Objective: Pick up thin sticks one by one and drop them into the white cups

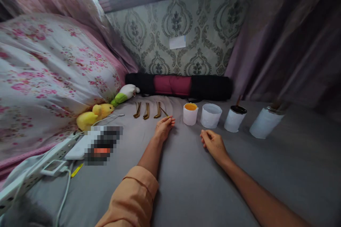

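Observation:
My left hand (164, 127) pinches a thin golden-brown stick (165, 113) that slants up and left from the fingertips. Just beyond it lie several bent brown pieces in a row: a left one (137, 110), a middle one (146, 111) and a right one (157, 110). My right hand (213, 143) is closed above the grey sheet, thumb against the curled fingers; whatever it may hold is hidden. Past it stand a white-wrapped cup with orange contents (190, 117), a wider white cup (211, 117) and a white-wrapped can with a dark inside and a brown handle (234, 121).
Another wrapped can (265, 124) stands far right. A long black and maroon bag (173, 86) lies along the wall. To the left are a yellow plush toy (92, 117), a white and green plush toy (126, 93), a power strip (39, 166), cables and a blurred-out object.

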### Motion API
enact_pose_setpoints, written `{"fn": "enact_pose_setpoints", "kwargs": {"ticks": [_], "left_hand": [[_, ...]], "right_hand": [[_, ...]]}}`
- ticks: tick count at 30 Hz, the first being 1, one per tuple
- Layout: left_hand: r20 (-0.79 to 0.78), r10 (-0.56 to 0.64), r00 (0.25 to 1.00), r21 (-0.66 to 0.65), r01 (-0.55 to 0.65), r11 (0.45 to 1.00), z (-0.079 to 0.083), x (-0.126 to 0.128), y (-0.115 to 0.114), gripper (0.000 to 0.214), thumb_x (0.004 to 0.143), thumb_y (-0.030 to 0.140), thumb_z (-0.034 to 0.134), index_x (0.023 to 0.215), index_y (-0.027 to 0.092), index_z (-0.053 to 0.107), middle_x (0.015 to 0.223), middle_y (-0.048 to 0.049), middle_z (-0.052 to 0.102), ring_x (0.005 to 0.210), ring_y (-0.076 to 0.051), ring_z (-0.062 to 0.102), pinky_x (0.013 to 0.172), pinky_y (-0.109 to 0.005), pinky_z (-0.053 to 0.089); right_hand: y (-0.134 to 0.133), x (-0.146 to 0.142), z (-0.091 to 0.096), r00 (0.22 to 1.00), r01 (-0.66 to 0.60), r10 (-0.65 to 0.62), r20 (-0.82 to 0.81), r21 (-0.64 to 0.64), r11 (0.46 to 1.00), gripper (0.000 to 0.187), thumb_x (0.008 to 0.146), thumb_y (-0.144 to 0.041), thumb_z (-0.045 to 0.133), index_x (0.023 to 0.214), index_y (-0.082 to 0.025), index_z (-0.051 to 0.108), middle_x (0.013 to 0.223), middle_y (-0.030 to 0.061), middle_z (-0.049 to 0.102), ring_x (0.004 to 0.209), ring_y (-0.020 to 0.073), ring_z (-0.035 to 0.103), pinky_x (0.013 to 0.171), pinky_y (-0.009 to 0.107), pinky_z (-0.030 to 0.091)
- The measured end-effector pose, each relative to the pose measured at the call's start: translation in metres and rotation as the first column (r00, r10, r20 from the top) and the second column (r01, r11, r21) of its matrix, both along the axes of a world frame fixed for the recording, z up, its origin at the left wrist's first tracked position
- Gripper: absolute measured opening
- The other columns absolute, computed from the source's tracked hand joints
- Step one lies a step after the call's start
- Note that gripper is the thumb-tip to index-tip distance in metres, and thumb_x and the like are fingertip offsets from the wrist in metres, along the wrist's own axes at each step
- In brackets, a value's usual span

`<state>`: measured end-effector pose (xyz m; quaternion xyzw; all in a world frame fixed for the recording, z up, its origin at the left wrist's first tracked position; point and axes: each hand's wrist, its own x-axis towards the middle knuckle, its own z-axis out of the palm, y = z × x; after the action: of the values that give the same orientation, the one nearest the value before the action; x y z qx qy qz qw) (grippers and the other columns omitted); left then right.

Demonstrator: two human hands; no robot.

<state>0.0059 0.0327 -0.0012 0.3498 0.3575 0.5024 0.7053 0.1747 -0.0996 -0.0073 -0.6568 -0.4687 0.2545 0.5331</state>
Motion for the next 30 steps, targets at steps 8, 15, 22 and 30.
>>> {"fn": "enact_pose_setpoints", "kwargs": {"ticks": [8, 15, 22, 30], "left_hand": [[-0.054, -0.022, 0.998, 0.075, 0.026, 0.997, -0.002, 0.0, -0.005, 0.013, 0.075, 0.012, 0.056, 0.087, 0.01, 0.06, 0.073, -0.0057, 0.061, 0.056, -0.006, 0.053, 0.054, -0.018, 0.042], [-0.099, -0.066, 0.993, 0.165, 0.082, 0.983, -0.007, 0.0, -0.008, 0.018, 0.073, 0.018, 0.058, 0.089, 0.01, 0.06, 0.074, -0.0055, 0.061, 0.056, -0.006, 0.053, 0.053, -0.018, 0.042], [-0.212, -0.054, 0.976, 0.24, 0.105, 0.965, -0.008, 0.003, -0.015, 0.027, 0.069, 0.027, 0.062, 0.09, 0.011, 0.06, 0.074, -0.0058, 0.061, 0.055, -0.007, 0.052, 0.05, -0.019, 0.04], [-0.297, -0.028, 0.954, 0.307, 0.123, 0.944, -0.001, 0.008, -0.032, 0.031, 0.069, 0.031, 0.059, 0.09, 0.01, 0.06, 0.073, -0.0051, 0.061, 0.054, -0.008, 0.051, 0.046, -0.018, 0.038]], "right_hand": [[0.0, -0.001, 0.0, 1.0, -0.008, 0.008, 0.013, 0.007, 1.0, 0.043, 0.076, -0.054, 0.042, 0.07, -0.014, 0.056, 0.055, 0.0015, 0.053, 0.042, 0.0095, 0.047, 0.039, 0.02, 0.034], [0.0, -0.002, 0.0, 1.0, -0.004, 0.004, 0.012, 0.003, 1.0, 0.042, 0.076, -0.053, 0.043, 0.069, -0.014, 0.056, 0.054, 0.0016, 0.053, 0.042, 0.0094, 0.047, 0.04, 0.02, 0.035], [0.0, -0.002, 0.001, 1.0, -0.004, 0.004, 0.019, 0.001, 1.0, 0.041, 0.077, -0.052, 0.042, 0.07, -0.014, 0.056, 0.053, 0.001, 0.052, 0.041, 0.0091, 0.047, 0.04, 0.02, 0.034], [0.0, -0.002, 0.0, 1.0, -0.001, 0.001, 0.029, 0.006, 1.0, 0.04, 0.078, -0.05, 0.042, 0.069, -0.014, 0.055, 0.054, 0.0009, 0.052, 0.041, 0.0087, 0.047, 0.039, 0.019, 0.034]]}}
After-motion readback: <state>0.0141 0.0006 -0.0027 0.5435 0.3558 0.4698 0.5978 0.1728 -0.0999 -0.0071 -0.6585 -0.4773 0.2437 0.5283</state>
